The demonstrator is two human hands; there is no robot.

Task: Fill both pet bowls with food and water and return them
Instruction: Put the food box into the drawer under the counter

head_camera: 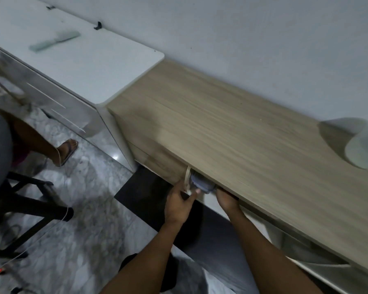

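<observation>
**Food container coming out of the cabinet; bowls not yet in sight**

The wooden cabinet (232,124) runs above and beyond both hands, and its top overhangs the open compartment they reach into. A white unit (83,66) adjoins it, well off to the left of the grip.

No pet bowl shows clearly, and the pale blurred object (363,145) far right of the hands cannot be identified. By my reading neither food nor water has been served, so filling and returning both bowls remain.

The blue-lidded container (201,183), presumably pet food, sits between the hands just under the cabinet top. The left hand (179,201) grasps its near corner beside a pale door edge (187,178), thumb on it and fingers curled. The right hand (227,201) reaches in beside it; its fingers are hidden, so I cannot tell its grip.
</observation>
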